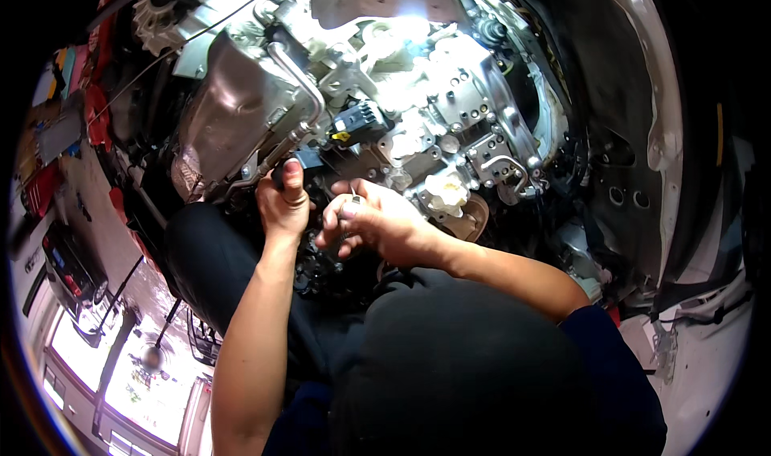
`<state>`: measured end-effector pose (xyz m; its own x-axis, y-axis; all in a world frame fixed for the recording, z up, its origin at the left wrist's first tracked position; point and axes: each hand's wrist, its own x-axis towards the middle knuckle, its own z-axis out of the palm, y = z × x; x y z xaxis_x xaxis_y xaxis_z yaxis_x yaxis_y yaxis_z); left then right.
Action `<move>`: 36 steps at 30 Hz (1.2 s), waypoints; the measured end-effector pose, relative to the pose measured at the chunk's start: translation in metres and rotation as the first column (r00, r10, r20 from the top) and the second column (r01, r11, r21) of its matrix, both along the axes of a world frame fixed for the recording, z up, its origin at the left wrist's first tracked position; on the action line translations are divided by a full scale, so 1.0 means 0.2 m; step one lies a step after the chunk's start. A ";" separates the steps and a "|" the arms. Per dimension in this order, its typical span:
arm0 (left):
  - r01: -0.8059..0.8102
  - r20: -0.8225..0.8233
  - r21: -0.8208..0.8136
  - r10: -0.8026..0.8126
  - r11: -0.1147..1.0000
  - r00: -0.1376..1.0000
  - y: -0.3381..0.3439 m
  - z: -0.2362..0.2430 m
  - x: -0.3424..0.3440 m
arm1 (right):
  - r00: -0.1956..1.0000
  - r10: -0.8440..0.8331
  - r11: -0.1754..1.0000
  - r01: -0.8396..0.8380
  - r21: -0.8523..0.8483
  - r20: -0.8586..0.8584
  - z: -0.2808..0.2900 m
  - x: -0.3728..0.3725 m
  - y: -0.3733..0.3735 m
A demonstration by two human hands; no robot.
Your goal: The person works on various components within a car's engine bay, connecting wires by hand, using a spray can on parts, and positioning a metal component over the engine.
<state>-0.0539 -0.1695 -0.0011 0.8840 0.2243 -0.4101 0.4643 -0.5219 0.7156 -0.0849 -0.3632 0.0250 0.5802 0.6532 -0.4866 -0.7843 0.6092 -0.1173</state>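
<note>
My left hand (284, 205) is closed with its thumb raised, beside a dark block-shaped part (309, 162) at the lower end of a bent metal pipe (299, 75). What its fingers grip is hidden. Just to the right, my right hand (384, 221) pinches a small shiny metal piece (354, 201) between thumb and fingers; its exact kind is too small to tell. Above both hands sits a black electrical connector (359, 121) with a yellow tab (341, 136). Around it spreads a brightly lit metal engine or gearbox assembly (450, 95).
A bulging metal heat shield (229, 91) stands left of the pipe. A brown round part (474, 219) lies right of my right hand. My dark-clothed knees (205, 247) are close below. Body panels (658, 135) rise at the right. A dark car (72, 275) stands at the far left.
</note>
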 end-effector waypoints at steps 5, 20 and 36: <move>-0.010 0.043 -0.092 0.014 0.996 0.999 -0.02 0.00 0.00 | 0.910 0.119 0.980 -0.044 -0.194 0.397 0.00 -0.05 0.01; 0.186 0.066 0.098 -0.193 0.978 0.979 0.17 -0.08 0.00 | 0.297 0.777 0.510 0.218 -0.832 0.554 0.05 -0.03 -0.10; 0.133 0.108 0.121 -0.146 0.984 0.983 0.27 -0.10 -0.06 | 0.592 0.543 0.612 0.206 -0.763 0.595 -0.01 -0.03 0.11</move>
<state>-0.0650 -0.1148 -0.0204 0.9500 0.1343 -0.2818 0.2984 -0.6563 0.6930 -0.0907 -0.3421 0.0224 0.8572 0.4353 -0.2751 -0.2475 -0.1204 -0.9614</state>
